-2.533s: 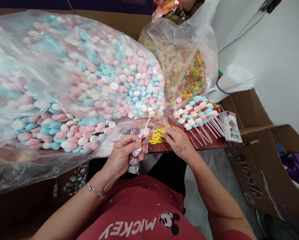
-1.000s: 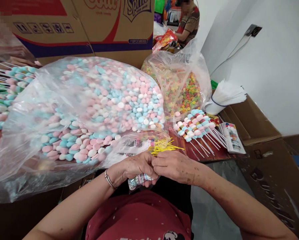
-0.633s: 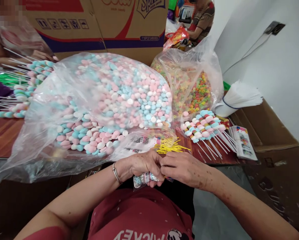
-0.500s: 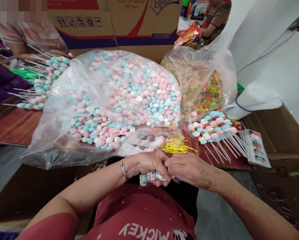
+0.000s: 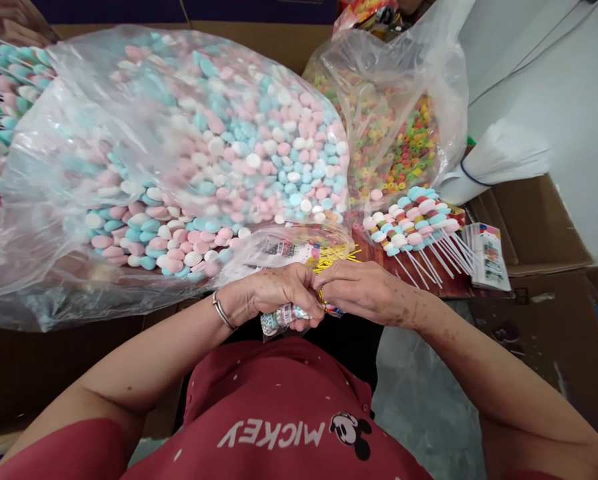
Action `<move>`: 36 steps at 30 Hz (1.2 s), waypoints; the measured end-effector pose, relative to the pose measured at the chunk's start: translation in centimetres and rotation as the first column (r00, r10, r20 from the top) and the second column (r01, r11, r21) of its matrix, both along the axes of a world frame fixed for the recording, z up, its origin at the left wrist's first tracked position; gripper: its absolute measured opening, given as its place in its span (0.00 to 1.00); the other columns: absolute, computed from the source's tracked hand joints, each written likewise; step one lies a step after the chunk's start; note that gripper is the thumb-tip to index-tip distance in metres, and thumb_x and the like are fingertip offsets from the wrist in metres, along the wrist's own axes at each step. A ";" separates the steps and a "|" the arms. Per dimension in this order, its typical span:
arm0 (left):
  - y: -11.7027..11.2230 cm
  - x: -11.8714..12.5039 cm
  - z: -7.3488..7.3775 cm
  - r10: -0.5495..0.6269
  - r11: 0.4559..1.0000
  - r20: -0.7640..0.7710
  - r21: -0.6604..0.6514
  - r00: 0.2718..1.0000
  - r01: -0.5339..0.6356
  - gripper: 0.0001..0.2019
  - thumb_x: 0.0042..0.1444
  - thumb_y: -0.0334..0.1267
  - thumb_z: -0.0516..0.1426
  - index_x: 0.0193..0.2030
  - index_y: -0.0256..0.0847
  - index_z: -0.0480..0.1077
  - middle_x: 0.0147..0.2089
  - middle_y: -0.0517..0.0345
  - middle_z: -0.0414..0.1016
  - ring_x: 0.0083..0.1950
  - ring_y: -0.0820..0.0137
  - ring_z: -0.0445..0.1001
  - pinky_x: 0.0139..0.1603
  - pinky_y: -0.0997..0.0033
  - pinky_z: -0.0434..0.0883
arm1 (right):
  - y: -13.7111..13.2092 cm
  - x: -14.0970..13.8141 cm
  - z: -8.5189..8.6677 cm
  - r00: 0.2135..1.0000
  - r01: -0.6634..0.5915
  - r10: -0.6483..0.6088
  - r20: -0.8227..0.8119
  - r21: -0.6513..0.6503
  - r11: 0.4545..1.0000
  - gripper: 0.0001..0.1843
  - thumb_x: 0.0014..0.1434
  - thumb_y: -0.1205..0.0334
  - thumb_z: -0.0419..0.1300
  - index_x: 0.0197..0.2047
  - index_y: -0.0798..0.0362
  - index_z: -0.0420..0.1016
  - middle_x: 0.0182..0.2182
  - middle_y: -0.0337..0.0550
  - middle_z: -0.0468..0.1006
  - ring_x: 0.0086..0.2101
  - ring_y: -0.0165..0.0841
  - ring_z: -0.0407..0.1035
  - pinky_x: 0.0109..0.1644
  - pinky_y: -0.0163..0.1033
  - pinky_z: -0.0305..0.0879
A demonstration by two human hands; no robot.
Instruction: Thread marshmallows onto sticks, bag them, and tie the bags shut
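Observation:
My left hand [image 5: 286, 290] is closed round a clear printed bag of marshmallow candy [image 5: 277, 321], held sideways just above my lap. A yellow twist tie [image 5: 323, 298] crosses the bag's gathered neck beside my left thumb. The fingers of my right hand [image 5: 366, 290] are pinched together at that tie; their tips are partly hidden. Just beyond my hands lies a bundle of yellow twist ties [image 5: 336, 256], next to a plastic sleeve of printed bags [image 5: 273, 250].
A big clear sack of pink, blue and white marshmallows [image 5: 219, 147] covers much of the table. Behind at the right stands a sack of fruit-coloured rings [image 5: 399, 147]. Candy skewers [image 5: 419, 220], printed bags [image 5: 486, 257] and a white container of sticks [image 5: 459, 187] lie on the right.
The view has tipped downward, so the table things sit higher in the picture. Both hands stay together at the bag's neck, with only slight finger movement at the tie.

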State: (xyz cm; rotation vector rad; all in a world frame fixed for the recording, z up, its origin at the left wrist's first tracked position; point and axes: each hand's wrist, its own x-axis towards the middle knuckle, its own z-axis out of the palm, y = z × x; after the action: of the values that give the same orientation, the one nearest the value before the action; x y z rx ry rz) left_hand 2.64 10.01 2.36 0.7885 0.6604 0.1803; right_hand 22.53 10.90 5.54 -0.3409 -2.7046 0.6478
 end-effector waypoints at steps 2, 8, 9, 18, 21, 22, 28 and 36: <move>0.0 0.1 0.1 0.018 1.000 -0.003 0.009 1.000 -0.018 0.06 0.34 0.29 0.67 0.21 0.33 0.75 0.17 0.57 0.74 0.14 0.75 0.68 0.14 0.79 0.65 | 0.1 0.0 0.0 1.000 -0.015 0.015 -0.016 -0.019 1.000 0.12 0.69 0.67 0.48 0.40 0.55 0.72 0.44 0.46 0.77 0.46 0.29 0.68 0.50 0.36 0.66; -0.1 0.4 -0.1 -0.047 0.999 -0.018 -0.014 0.999 0.046 0.04 0.33 0.28 0.65 0.20 0.33 0.75 0.18 0.57 0.75 0.14 0.75 0.69 0.13 0.80 0.66 | 0.1 -0.5 0.8 0.989 -0.110 0.105 0.101 0.037 0.993 0.15 0.69 0.67 0.48 0.33 0.54 0.72 0.31 0.41 0.76 0.35 0.29 0.66 0.40 0.34 0.64; -0.1 0.4 -0.2 -0.049 0.999 -0.014 -0.020 0.999 0.049 0.04 0.33 0.28 0.65 0.20 0.33 0.75 0.18 0.57 0.75 0.14 0.75 0.69 0.13 0.81 0.66 | 0.0 -0.6 0.9 0.989 -0.112 0.105 0.107 0.059 0.992 0.16 0.69 0.66 0.48 0.33 0.54 0.73 0.30 0.41 0.75 0.34 0.29 0.65 0.39 0.34 0.63; -0.1 0.3 0.1 -0.066 0.998 -0.034 -0.019 0.997 0.065 0.05 0.33 0.26 0.64 0.21 0.35 0.75 0.18 0.58 0.75 0.15 0.75 0.69 0.14 0.81 0.67 | -1.4 -0.4 1.6 0.976 -0.037 0.020 0.217 0.075 0.996 0.13 0.70 0.65 0.49 0.39 0.55 0.74 0.32 0.40 0.74 0.35 0.29 0.64 0.37 0.35 0.60; -0.3 0.5 0.0 -0.080 0.997 -0.032 -0.026 0.996 0.079 0.06 0.33 0.26 0.65 0.21 0.35 0.75 0.17 0.58 0.75 0.14 0.76 0.68 0.13 0.80 0.67 | -1.6 -0.2 1.2 0.973 -0.044 0.014 0.230 0.128 0.991 0.12 0.69 0.67 0.50 0.36 0.55 0.73 0.32 0.41 0.75 0.35 0.30 0.64 0.36 0.36 0.59; -0.3 0.6 -0.1 -0.082 0.996 -0.028 -0.023 0.996 0.082 0.06 0.32 0.26 0.66 0.21 0.35 0.75 0.18 0.58 0.75 0.14 0.75 0.68 0.14 0.80 0.68 | -1.6 -0.1 1.0 0.973 -0.053 0.017 0.231 0.154 0.987 0.11 0.68 0.68 0.51 0.36 0.55 0.73 0.33 0.41 0.75 0.35 0.31 0.64 0.36 0.36 0.58; -0.2 0.7 -0.4 -0.043 0.999 -0.051 0.021 0.998 0.044 0.06 0.32 0.25 0.64 0.22 0.34 0.75 0.17 0.58 0.74 0.15 0.74 0.69 0.14 0.79 0.67 | -2.0 -0.2 0.7 0.947 0.034 -0.089 0.309 0.179 0.983 0.11 0.66 0.70 0.51 0.36 0.53 0.73 0.33 0.42 0.73 0.33 0.31 0.65 0.32 0.36 0.56; -0.4 0.1 1.0 0.117 0.983 -0.165 0.157 0.979 -0.091 0.04 0.32 0.26 0.59 0.19 0.35 0.72 0.18 0.60 0.71 0.17 0.75 0.68 0.17 0.78 0.65 | -2.2 -0.8 -0.3 0.971 0.188 -0.208 0.115 0.161 0.969 0.15 0.69 0.67 0.49 0.33 0.55 0.72 0.29 0.41 0.70 0.30 0.30 0.61 0.33 0.36 0.56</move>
State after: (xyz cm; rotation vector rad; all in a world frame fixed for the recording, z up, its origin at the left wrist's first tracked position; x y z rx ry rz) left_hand 2.70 9.62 3.33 0.9209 0.8615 0.2609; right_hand 21.77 8.75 5.25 -0.6258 -2.7730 0.3749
